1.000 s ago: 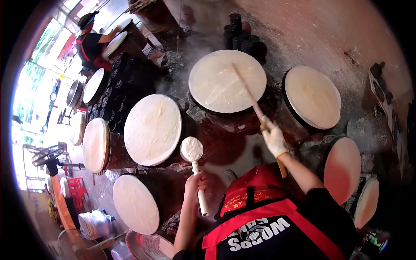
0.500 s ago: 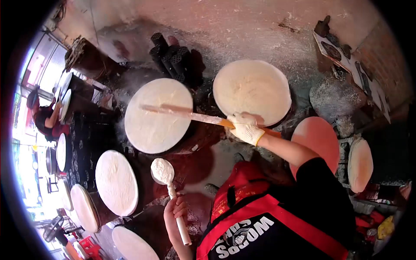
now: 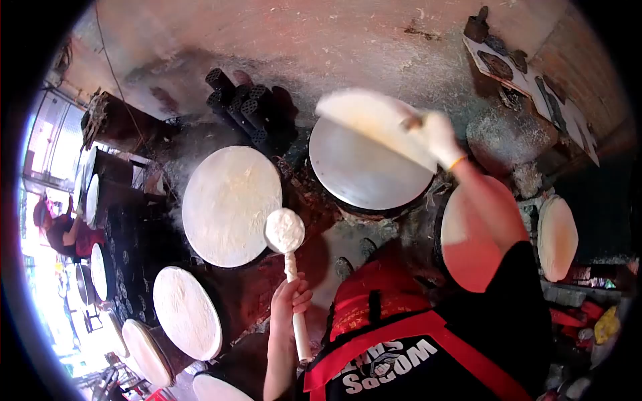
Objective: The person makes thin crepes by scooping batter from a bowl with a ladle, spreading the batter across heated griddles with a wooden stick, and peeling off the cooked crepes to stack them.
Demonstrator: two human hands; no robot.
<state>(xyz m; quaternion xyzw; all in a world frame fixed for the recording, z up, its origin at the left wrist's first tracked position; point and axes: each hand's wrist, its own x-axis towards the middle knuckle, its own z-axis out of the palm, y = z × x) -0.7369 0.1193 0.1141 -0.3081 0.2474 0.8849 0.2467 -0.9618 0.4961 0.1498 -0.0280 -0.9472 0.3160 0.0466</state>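
Note:
My left hand (image 3: 290, 299) is wrapped round the pale handle of a ladle (image 3: 285, 230), whose round bowl is heaped with white batter or dough. My right hand (image 3: 438, 139), in a white glove and blurred by motion, grips the edge of a thin pale sheet (image 3: 374, 123). That sheet is partly lifted and folded back over the upper part of a round griddle (image 3: 364, 167), and the griddle's grey metal shows below it. To the left lies another griddle covered by a whole pale sheet (image 3: 233, 206). I cannot make out the wooden stick.
More round griddles with pale sheets stand at the lower left (image 3: 187, 313) and right (image 3: 471, 234). Black perforated cylinders (image 3: 247, 107) are stacked by the wall. A person (image 3: 60, 227) works at the far left. A board with dark items (image 3: 515, 77) is at the upper right.
My gloved hand has moved up and right from the stick to the sheet, which is now partly off its griddle. The view has turned right. The ladle stays in my left hand.

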